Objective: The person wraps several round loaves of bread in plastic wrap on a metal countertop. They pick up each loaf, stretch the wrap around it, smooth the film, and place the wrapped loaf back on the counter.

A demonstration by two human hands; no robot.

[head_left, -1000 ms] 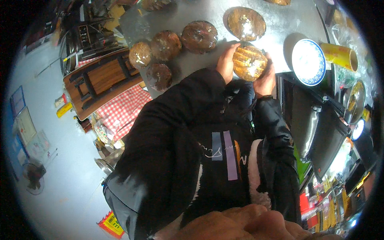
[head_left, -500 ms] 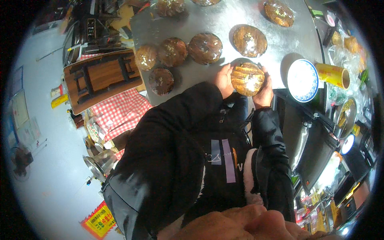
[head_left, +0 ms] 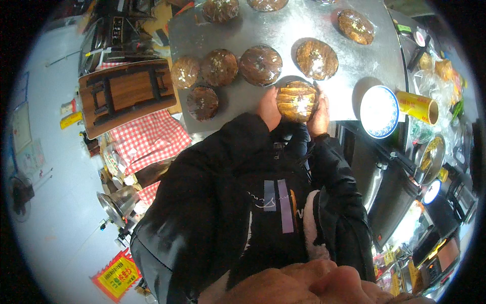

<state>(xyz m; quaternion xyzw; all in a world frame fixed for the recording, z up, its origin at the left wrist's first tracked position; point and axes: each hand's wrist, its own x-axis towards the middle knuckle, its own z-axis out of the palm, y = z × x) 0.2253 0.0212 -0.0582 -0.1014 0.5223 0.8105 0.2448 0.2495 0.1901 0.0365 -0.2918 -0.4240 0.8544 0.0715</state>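
Observation:
My left hand (head_left: 270, 109) and my right hand (head_left: 319, 115) cup a round bowl of brown-and-yellow sliced food (head_left: 297, 101) from either side. Shiny clear film seems to cover its top. It is held at the near edge of a metal table (head_left: 233, 110). Just beyond it lies another film-covered bowl of brown slices (head_left: 317, 60). Several similar dark bowls stand to the left, among them one with pale bits on top (head_left: 219, 67) and a smaller one (head_left: 202, 103). The undersides of my fingers are hidden by the held bowl.
At the table's right edge are a white plate with a blue rim (head_left: 379, 112) and a yellow roll of film (head_left: 418, 107). Left of the table lie an upturned wooden folding table (head_left: 129, 96) and a red checked cloth (head_left: 147, 138). A metal bowl (head_left: 431, 160) sits at right.
Both hands have shifted slightly left with the held bowl, still gripping it. The whole view has moved a little; the other bowls remain on the table.

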